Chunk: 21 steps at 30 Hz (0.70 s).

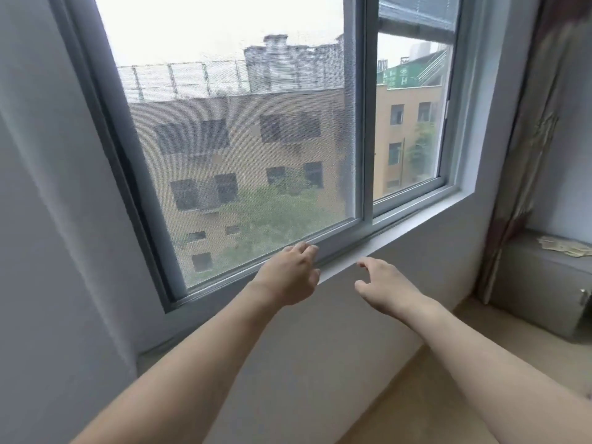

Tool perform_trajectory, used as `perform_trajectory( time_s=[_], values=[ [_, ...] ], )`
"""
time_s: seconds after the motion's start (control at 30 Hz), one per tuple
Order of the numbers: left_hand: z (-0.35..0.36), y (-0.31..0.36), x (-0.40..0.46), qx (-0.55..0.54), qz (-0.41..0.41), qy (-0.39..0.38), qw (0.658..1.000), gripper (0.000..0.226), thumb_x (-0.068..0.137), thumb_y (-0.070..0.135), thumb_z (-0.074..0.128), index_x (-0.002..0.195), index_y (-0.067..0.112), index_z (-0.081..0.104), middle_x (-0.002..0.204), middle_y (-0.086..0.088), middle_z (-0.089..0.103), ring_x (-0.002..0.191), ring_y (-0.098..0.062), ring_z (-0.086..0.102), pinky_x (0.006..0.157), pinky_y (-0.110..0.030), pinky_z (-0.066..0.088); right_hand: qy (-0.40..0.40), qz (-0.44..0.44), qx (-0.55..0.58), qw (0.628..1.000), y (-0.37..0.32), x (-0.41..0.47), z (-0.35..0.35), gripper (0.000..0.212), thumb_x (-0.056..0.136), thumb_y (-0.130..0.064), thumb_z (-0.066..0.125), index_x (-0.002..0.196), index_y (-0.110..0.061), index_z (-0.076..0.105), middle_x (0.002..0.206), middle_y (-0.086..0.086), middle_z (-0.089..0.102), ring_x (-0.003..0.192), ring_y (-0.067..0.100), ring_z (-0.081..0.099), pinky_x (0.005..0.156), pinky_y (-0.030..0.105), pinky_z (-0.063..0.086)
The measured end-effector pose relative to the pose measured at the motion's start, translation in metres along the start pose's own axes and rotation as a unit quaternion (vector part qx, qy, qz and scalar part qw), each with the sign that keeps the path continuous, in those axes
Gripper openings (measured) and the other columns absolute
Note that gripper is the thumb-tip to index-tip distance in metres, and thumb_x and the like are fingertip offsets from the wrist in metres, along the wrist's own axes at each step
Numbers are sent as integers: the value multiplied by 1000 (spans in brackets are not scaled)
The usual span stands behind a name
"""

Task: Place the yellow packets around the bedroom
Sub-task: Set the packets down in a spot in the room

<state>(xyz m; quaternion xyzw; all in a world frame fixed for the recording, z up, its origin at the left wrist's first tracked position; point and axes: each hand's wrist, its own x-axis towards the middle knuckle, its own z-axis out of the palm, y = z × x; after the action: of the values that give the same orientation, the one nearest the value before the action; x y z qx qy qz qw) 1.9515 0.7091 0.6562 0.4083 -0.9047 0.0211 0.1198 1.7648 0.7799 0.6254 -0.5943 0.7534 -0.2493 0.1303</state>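
Single head-worn wide-angle view, aimed forward and slightly down, set close to a window (243,149), tilted horizon.

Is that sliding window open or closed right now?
Partly open. The sliding window shows mesh screen over its left part, while the right strip gives a clear, unscreened view outside.

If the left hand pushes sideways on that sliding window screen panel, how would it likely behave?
The screen panel sits in a track along the window sill, so it would probably slide rather than tip. Its mesh looks thin, so likely light and somewhat flexible. The left hand is at the bottom rail, where its slim frame may give little grip; the right hand hovers, holding nothing.
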Motion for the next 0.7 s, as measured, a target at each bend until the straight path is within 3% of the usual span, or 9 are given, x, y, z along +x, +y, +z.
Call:
perform_trajectory(
  time_s=[0.23,0.43,0.7],
  values=[
    [52,8,173,-31,102,0,994,46,99,32,42,140,11,41,141,-9,46,131,-29,43,108,-34,35,54,90,-15,994,72,113,-28,51,94,-26,47,144,-18,40,148,0,41,133,18,42,105,32,38],
    [81,37,319,-57,195,1,979,47,99,34,41,140,9,41,144,-9,43,130,-31,44,106,-41,38,110,165,-34,980,130,197,-69,54,92,-23,48,145,-16,40,149,3,42,134,20,42,109,32,36],
    [147,129,471,-88,290,-25,953,44,98,33,43,136,11,43,144,-7,43,128,-31,44,102,-38,40,160,257,-33,953,249,269,-111,51,91,-22,48,141,-15,44,144,5,46,131,23,45,106,33,38]
  ],
)
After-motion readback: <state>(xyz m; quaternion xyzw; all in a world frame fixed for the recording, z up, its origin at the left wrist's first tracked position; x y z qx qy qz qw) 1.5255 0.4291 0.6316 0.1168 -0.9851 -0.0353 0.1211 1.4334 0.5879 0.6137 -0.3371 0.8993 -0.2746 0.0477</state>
